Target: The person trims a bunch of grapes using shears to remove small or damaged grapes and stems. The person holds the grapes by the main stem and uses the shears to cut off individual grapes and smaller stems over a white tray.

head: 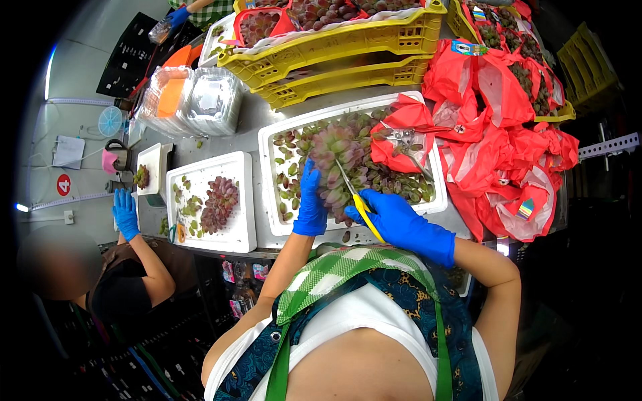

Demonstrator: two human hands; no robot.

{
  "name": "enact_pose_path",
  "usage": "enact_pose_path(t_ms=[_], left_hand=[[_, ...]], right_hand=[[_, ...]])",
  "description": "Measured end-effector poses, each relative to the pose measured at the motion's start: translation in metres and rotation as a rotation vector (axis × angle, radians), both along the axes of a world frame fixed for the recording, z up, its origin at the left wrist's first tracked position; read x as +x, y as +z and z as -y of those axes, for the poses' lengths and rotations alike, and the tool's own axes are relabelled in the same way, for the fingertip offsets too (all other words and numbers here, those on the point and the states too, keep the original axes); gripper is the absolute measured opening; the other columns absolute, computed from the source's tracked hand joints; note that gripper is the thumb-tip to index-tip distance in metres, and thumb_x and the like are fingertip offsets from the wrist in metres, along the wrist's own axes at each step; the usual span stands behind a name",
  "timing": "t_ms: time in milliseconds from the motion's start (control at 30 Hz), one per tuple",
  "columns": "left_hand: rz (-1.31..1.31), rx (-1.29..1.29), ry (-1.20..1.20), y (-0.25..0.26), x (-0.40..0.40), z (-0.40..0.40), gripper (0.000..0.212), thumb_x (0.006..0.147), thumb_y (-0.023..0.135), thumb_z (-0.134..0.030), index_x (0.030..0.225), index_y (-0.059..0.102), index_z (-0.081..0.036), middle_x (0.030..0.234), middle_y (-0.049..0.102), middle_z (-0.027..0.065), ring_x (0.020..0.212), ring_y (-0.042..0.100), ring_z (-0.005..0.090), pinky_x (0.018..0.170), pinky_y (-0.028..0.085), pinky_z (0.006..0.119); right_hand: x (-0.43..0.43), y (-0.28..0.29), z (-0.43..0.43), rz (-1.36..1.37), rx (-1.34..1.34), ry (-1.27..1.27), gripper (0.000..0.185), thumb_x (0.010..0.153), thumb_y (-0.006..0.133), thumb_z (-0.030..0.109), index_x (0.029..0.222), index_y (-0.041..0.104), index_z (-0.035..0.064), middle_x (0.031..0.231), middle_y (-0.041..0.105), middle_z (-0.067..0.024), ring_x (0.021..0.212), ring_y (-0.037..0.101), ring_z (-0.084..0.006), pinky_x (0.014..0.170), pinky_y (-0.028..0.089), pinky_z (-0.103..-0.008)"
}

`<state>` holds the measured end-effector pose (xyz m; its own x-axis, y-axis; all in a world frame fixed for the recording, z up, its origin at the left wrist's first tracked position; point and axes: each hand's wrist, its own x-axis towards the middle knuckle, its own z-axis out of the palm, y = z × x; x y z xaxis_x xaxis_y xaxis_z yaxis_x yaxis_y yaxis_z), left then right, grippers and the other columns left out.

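In the head view, my left hand (311, 203), in a blue glove, holds a large bunch of green-purple grapes (337, 148) from its left side; some fingers are hidden behind it. My right hand (388, 215), also gloved, grips yellow-handled scissors (362, 205), their blades pointing up and left against the bunch. Both are over a white foam tray (268, 200) with many loose elongated grapes (288, 180). On the tray's right side lies crumpled red paper (409, 113) with metal snips (401, 135) and a few grapes on it.
Yellow crates (331, 55) of grapes stand beyond the tray. Red wrapping paper (506, 165) is heaped at right. Clear plastic clamshells (215, 100) stand at upper left. A smaller tray (241, 200) holds a dark bunch, left. A co-worker's gloved hand (125, 213) is further left, another (178, 16) at top.
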<state>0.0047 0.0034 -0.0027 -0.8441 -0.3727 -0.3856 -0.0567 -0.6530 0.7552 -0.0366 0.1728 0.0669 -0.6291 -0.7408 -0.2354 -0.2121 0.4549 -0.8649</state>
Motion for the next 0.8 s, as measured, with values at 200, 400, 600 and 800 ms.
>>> enact_pose_path(t_ms=[200,400,600,800], left_hand=[[-0.058,0.027,-0.061,-0.008,0.005,0.004,0.050,0.081,0.050,-0.044,0.117,0.044,-0.009,0.097,0.056,0.0055,0.076,0.057,0.0131,0.059,0.048,0.023],[-0.040,0.088,-0.038,0.005,0.003,-0.004,0.053,0.080,0.052,-0.036,0.125,0.033,-0.016,0.083,0.049,0.0001,0.048,0.040,0.0062,0.036,0.031,0.020],[-0.084,0.202,-0.112,0.004,0.005,-0.004,0.041,0.080,0.048,-0.046,0.103,0.045,-0.012,0.061,0.038,-0.0036,0.039,0.027,0.0064,0.036,0.023,0.021],[-0.077,0.151,-0.126,0.014,0.004,-0.009,0.034,0.082,0.045,-0.048,0.084,0.044,-0.014,0.050,0.031,-0.0047,0.038,0.025,0.0068,0.037,0.021,0.022]], right_hand=[[0.004,0.006,0.004,0.017,0.068,-0.016,0.040,0.080,0.053,0.043,0.090,0.050,0.0037,0.071,0.056,-0.0200,0.066,0.056,-0.0369,0.055,0.041,-0.0415],[0.008,0.003,0.007,-0.080,0.095,-0.044,0.041,0.079,0.053,0.044,0.089,0.050,0.0036,0.067,0.057,-0.0188,0.061,0.056,-0.0365,0.053,0.042,-0.0427],[0.013,0.009,0.007,-0.168,0.072,-0.105,0.037,0.077,0.056,0.040,0.087,0.050,0.0040,0.065,0.057,-0.0180,0.059,0.056,-0.0357,0.052,0.042,-0.0435],[0.014,0.007,0.008,-0.270,0.056,-0.154,0.035,0.076,0.057,0.039,0.082,0.050,0.0052,0.062,0.056,-0.0168,0.056,0.055,-0.0345,0.050,0.042,-0.0434]])
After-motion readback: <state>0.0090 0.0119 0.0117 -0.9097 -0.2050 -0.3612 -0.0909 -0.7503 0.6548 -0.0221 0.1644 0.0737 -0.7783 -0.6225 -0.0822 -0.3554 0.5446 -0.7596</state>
